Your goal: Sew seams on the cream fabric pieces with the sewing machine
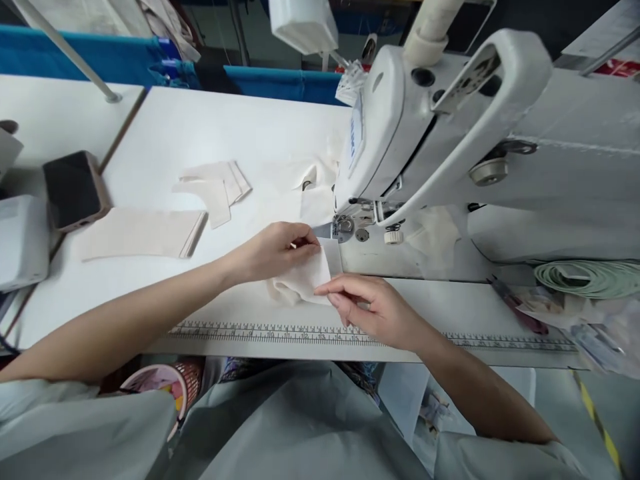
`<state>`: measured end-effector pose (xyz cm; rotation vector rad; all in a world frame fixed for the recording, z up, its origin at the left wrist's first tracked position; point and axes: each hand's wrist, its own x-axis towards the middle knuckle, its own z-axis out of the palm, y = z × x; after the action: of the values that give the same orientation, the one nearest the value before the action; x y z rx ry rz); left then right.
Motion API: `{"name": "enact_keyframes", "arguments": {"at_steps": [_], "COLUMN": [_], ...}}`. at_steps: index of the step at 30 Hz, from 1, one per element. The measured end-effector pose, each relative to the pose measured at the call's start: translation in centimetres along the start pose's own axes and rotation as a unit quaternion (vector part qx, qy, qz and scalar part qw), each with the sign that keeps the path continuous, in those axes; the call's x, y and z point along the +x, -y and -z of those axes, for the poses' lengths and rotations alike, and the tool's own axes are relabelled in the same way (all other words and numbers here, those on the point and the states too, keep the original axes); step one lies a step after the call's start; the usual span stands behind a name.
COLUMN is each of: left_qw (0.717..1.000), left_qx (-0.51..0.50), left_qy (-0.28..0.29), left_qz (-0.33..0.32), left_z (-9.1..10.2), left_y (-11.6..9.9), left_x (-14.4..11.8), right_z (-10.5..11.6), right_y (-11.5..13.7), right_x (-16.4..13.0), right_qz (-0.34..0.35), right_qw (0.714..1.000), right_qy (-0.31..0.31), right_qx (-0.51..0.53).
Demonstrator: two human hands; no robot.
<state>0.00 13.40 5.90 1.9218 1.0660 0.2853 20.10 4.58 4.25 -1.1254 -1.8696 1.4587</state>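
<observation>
cream fabric piece (305, 277) pinched by both hands – needle hidden

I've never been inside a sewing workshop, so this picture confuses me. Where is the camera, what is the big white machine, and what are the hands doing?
The camera sits on the person's head and looks down, so you see their own two arms. The big white thing is a sewing machine; its needle area sits just above the hands. The left hand and the right hand both pinch a small cream fabric piece lying at the presser foot. On the white table lie a flat folded cloth, a few smaller cut pieces and a phone. A printed ruler runs along the table's near edge, and a coil of pale green tape lies at the right.
</observation>
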Motion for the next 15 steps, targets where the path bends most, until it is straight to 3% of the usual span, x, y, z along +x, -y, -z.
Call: {"name": "enact_keyframes", "arguments": {"at_steps": [6,15], "left_qw": [0.991,0.969], "left_qx": [0.134,0.24], "left_qy": [-0.021,-0.061], "left_qz": [-0.016,-0.016], "left_z": [-1.3,-2.5], "left_y": [-0.1,0.9], "left_x": [3.5,4.2], "right_z": [1.7,1.9], "right_y": [-0.7,-1.5], "right_x": [0.0,0.5], "right_qz": [-0.095,-0.153], "right_qw": [0.995,0.987], "right_qy": [-0.024,-0.009], "right_qx": [0.023,0.05]}}
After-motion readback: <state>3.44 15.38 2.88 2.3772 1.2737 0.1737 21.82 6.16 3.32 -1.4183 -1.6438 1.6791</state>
